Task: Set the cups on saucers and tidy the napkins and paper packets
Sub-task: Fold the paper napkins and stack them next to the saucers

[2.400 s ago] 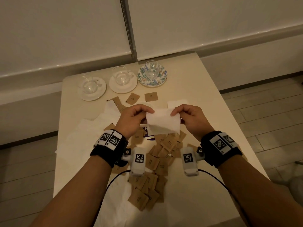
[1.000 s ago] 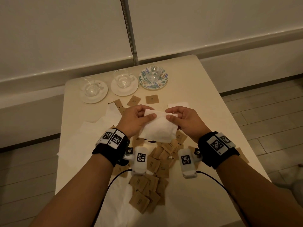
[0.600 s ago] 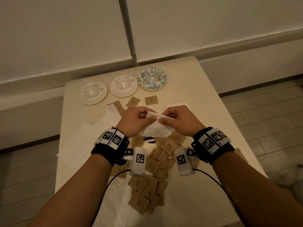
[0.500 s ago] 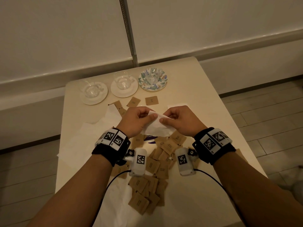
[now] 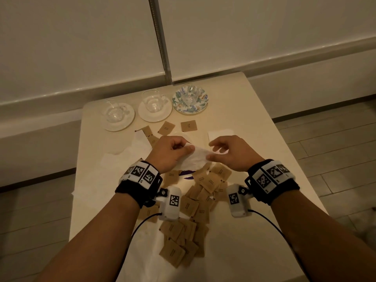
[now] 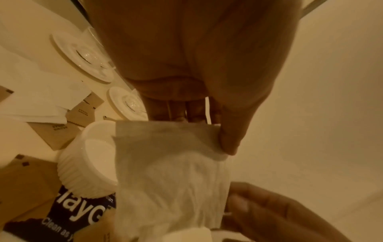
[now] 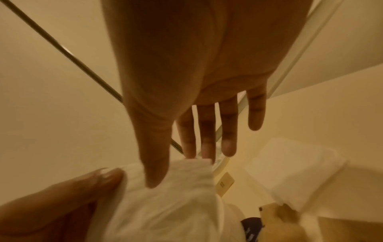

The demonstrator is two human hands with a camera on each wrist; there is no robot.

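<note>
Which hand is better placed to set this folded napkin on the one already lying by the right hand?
Right, probably. The right hand pinches the napkin and hovers beside the folded napkin on the table; the left hand is farther away.

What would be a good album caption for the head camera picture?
Both hands, left and right, fold a white napkin above scattered brown packets.
</note>
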